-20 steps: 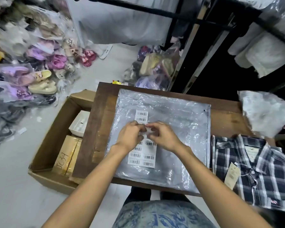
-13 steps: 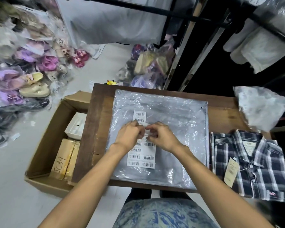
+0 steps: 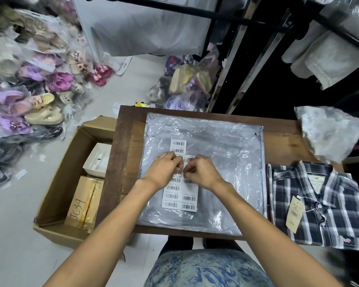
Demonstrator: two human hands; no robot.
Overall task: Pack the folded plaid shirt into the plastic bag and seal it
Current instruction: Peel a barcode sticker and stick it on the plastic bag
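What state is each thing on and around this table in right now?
Plastic bag: flat on the table, empty.
Plaid shirt: folded, buttoned, tagged, beside the bag, unpacked.
Barcode sheet: lying on the bag.
Left hand, right hand: pinching at the sheet.
Cardboard box: open, on the floor.

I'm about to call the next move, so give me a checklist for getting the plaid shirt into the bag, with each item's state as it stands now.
1. Plaid shirt folded, on the table: ok.
2. Shirt free to grasp: ok; nothing lies on it, and it sits right of the plastic bag.
3. Hands free: not ok; the left hand and right hand pinch at the barcode label sheet.
4. Bag top clear: not ok; the label sheet lies on it.
5. Bag mouth open: cannot tell; the bag lies flat.
6. Label peeled off: cannot tell; fingers hide it.
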